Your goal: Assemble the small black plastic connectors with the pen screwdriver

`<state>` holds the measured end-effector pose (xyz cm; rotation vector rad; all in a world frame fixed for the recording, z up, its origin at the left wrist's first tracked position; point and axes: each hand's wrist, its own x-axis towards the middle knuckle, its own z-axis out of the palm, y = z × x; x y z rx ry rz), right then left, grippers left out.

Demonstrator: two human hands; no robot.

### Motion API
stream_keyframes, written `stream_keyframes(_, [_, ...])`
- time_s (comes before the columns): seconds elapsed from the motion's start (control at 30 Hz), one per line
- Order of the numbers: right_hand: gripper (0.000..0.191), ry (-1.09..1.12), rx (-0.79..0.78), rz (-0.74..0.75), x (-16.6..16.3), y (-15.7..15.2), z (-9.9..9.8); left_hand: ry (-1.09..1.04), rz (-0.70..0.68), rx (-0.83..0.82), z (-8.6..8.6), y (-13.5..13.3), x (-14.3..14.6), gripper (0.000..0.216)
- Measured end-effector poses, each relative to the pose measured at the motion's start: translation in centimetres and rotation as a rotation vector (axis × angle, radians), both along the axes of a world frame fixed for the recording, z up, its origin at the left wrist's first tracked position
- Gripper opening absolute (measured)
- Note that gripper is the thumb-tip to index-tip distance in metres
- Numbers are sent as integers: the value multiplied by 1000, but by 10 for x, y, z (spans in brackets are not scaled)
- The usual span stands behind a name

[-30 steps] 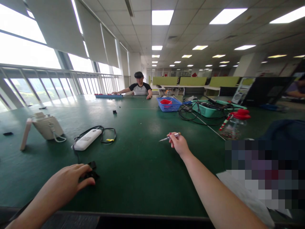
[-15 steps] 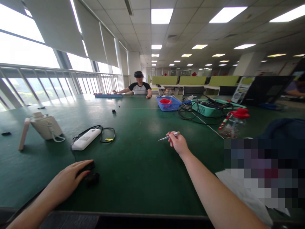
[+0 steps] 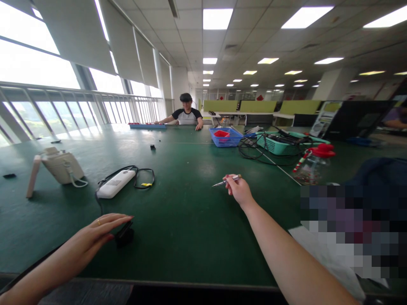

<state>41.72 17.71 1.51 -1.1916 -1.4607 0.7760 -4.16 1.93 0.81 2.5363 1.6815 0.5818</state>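
My left hand (image 3: pixel 95 234) lies at the near left of the green table (image 3: pixel 190 220), fingers stretched out flat, with their tips resting on a small black plug-like object (image 3: pixel 124 235). A black cord runs from there back to a white power strip (image 3: pixel 115 184). My right hand (image 3: pixel 239 189) is stretched forward over the middle of the table and pinches a thin silver screwdriver (image 3: pixel 226 181) whose tip points left.
A beige device (image 3: pixel 62 167) with a white stand sits at left. Further back stand a blue basket (image 3: pixel 225 138), a teal basket (image 3: pixel 282 146) with black cables and a clear jar with a red lid (image 3: pixel 313 165). A person (image 3: pixel 187 113) sits at the far end.
My left hand has uncurled from the black object and now lies flat over it, fingers straight. The right hand with the screwdriver has barely moved.
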Motion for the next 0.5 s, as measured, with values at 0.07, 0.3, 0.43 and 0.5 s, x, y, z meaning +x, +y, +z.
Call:
stream_keyframes(0.07, [35,2,4,-5,0,1,-1,45,-5,9,-1,-3,4,45])
stream_keyframes(0.3, [36,14,18,4,1,2,-3,120,55,98,-1,-10,24,49])
stream_keyframes(0.43, [36,4,6,5,1,1,-2,139,93,77,-1,-13,29,51])
stream_keyframes(0.5, [35,6,5,3,1,0,-1,130,95,59,-2,-12,29,49])
